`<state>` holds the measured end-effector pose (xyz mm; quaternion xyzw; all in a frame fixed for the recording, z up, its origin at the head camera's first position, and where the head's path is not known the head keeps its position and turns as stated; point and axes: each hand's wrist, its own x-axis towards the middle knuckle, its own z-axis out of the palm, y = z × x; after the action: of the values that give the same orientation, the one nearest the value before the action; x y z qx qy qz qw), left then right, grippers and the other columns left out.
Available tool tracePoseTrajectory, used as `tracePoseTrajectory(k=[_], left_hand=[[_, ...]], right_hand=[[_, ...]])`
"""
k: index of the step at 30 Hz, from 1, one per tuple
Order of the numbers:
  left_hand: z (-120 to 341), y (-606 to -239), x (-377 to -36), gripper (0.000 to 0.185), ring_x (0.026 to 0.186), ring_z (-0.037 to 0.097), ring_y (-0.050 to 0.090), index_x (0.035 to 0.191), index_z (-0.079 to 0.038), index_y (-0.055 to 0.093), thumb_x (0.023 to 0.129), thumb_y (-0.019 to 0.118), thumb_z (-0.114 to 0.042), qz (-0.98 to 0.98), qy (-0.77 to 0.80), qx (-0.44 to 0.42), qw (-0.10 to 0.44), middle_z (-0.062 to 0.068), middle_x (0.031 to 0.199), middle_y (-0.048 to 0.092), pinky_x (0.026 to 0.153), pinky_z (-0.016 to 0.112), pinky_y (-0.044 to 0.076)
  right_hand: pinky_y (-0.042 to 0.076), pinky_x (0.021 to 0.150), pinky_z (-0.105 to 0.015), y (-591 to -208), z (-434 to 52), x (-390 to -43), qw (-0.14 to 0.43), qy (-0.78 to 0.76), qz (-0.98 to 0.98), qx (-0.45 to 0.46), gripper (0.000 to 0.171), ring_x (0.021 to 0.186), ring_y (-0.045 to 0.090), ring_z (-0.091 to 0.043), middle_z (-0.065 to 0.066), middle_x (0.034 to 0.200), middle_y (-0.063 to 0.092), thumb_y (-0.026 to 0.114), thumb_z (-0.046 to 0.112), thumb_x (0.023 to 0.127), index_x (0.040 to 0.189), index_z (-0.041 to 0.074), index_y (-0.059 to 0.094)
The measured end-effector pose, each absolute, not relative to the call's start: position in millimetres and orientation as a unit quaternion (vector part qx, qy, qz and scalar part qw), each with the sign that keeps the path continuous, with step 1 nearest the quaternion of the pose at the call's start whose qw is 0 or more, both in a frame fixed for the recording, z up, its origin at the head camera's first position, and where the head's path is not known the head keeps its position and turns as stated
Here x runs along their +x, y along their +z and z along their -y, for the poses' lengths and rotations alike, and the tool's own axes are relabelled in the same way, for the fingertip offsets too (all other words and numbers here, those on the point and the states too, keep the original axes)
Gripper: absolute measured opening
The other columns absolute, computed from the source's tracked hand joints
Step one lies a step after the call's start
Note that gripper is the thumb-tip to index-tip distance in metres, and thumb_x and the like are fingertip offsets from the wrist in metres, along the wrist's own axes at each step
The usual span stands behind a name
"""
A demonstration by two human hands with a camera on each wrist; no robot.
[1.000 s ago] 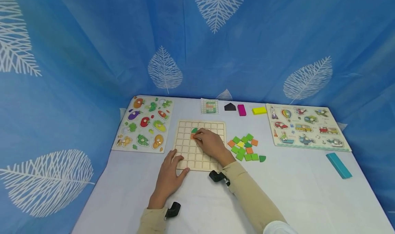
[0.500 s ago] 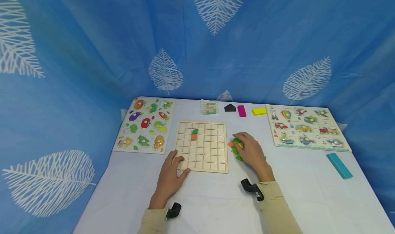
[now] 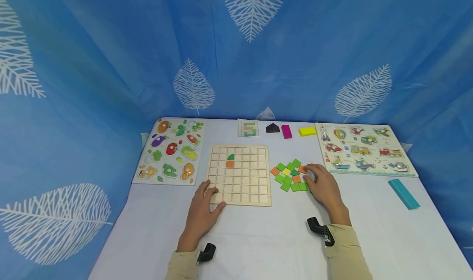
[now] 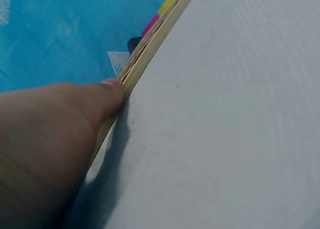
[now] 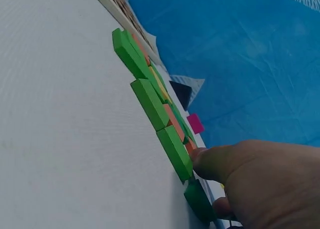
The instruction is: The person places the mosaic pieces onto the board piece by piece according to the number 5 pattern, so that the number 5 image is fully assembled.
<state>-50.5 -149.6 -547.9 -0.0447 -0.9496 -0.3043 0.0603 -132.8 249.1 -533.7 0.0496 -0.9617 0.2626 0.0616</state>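
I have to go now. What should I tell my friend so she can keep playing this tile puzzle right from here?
Left hand rests flat on the grid board's near left corner, steadying it.
Right hand is at the right edge of the loose tile pile, fingertips touching tiles; no firm grip shows.
Done: a green quarter-round tile and an orange tile sit in the board.
Left: every other square. The pattern card lies behind the board.

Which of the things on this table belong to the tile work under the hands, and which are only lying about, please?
In use: grid board, held by left hand; loose tiles, touched by right hand; pattern card.

Lying about: vegetable puzzle; vehicle puzzle; teal block; yellow block.
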Motion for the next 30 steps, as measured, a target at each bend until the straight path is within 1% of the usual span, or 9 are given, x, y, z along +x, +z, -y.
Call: tracePoseTrajectory(k=[3, 5, 7, 10, 12, 17, 23, 26, 30], left_hand=[[150.3, -546.7, -50.1, 0.044, 0.15, 0.042, 0.034, 0.125, -0.011, 0.061, 0.091, 0.077, -0.034, 0.949, -0.307, -0.041, 0.057, 0.017, 0.16, 0.039, 0.116, 0.061, 0.038], [150.7, -546.1, -50.0, 0.044, 0.151, 0.042, 0.033, 0.125, -0.011, 0.061, 0.091, 0.077, -0.034, 0.949, -0.309, -0.04, 0.055, 0.017, 0.16, 0.039, 0.117, 0.061, 0.037], [150.8, -546.0, -50.2, 0.044, 0.151, 0.042, 0.033, 0.125, -0.011, 0.061, 0.091, 0.077, -0.034, 0.949, -0.309, -0.041, 0.053, 0.017, 0.16, 0.038, 0.117, 0.06, 0.037], [150.5, -546.0, -50.5, 0.045, 0.151, 0.042, 0.033, 0.126, -0.011, 0.06, 0.091, 0.077, -0.034, 0.949, -0.308, -0.044, 0.054, 0.017, 0.16, 0.038, 0.117, 0.06, 0.037], [150.4, -546.4, -50.6, 0.045, 0.15, 0.042, 0.034, 0.125, -0.011, 0.061, 0.091, 0.078, -0.034, 0.948, -0.308, -0.044, 0.058, 0.018, 0.159, 0.039, 0.116, 0.06, 0.038], [150.7, -548.7, -51.2, 0.045, 0.149, 0.042, 0.035, 0.124, -0.012, 0.061, 0.09, 0.079, -0.034, 0.949, -0.306, -0.043, 0.063, 0.017, 0.158, 0.04, 0.115, 0.061, 0.039], [150.8, -550.1, -51.6, 0.045, 0.152, 0.039, 0.032, 0.126, -0.013, 0.06, 0.092, 0.076, -0.038, 0.948, -0.312, -0.037, 0.044, 0.015, 0.16, 0.038, 0.118, 0.059, 0.036], [150.9, -550.4, -51.7, 0.045, 0.152, 0.039, 0.033, 0.126, -0.013, 0.06, 0.091, 0.077, -0.037, 0.948, -0.312, -0.037, 0.046, 0.015, 0.16, 0.039, 0.118, 0.059, 0.036], [150.4, -551.1, -52.2, 0.045, 0.15, 0.041, 0.034, 0.125, -0.012, 0.06, 0.09, 0.078, -0.035, 0.949, -0.307, -0.042, 0.057, 0.016, 0.159, 0.039, 0.116, 0.06, 0.038]], right_hand=[[0.045, 0.068, -0.036, -534.8, -247.2, -134.1, 0.059, 0.257, 0.964, 0.048, 0.035, 0.078, 0.056, -0.023, -0.019, 0.137, 0.062, 0.069, 0.019, 0.097, 0.13, 0.006, 0.067], [0.05, 0.072, -0.043, -535.0, -246.0, -135.1, 0.057, 0.254, 0.965, 0.044, 0.035, 0.084, 0.061, -0.028, -0.019, 0.137, 0.063, 0.069, 0.02, 0.097, 0.129, 0.007, 0.067], [0.054, 0.081, -0.051, -535.4, -245.2, -136.2, 0.057, 0.251, 0.966, 0.037, 0.034, 0.095, 0.065, -0.035, -0.019, 0.137, 0.063, 0.068, 0.02, 0.098, 0.129, 0.007, 0.067], [0.053, 0.09, -0.059, -536.0, -244.1, -137.5, 0.058, 0.25, 0.966, 0.027, 0.031, 0.111, 0.065, -0.041, -0.019, 0.134, 0.065, 0.068, 0.019, 0.098, 0.127, 0.007, 0.068], [0.052, 0.094, -0.06, -536.6, -243.7, -137.9, 0.058, 0.25, 0.966, 0.023, 0.03, 0.118, 0.063, -0.042, -0.019, 0.131, 0.066, 0.067, 0.019, 0.099, 0.126, 0.006, 0.068], [0.05, 0.097, -0.061, -536.0, -242.2, -138.1, 0.059, 0.254, 0.965, 0.02, 0.03, 0.12, 0.061, -0.043, -0.021, 0.129, 0.065, 0.066, 0.02, 0.099, 0.124, 0.004, 0.067], [0.05, 0.1, -0.06, -530.8, -224.7, -138.0, 0.064, 0.267, 0.961, 0.037, 0.028, 0.121, 0.061, -0.041, -0.018, 0.129, 0.064, 0.068, 0.022, 0.098, 0.122, 0.008, 0.067], [0.054, 0.096, -0.055, -524.8, -199.3, -140.8, 0.079, 0.268, 0.957, 0.082, 0.025, 0.115, 0.065, -0.036, -0.013, 0.123, 0.067, 0.071, 0.024, 0.096, 0.118, 0.01, 0.07], [0.059, 0.082, -0.045, -519.3, -154.7, -145.9, 0.094, 0.264, 0.945, 0.169, 0.019, 0.099, 0.07, -0.025, -0.005, 0.114, 0.07, 0.074, 0.025, 0.095, 0.111, 0.014, 0.073]])
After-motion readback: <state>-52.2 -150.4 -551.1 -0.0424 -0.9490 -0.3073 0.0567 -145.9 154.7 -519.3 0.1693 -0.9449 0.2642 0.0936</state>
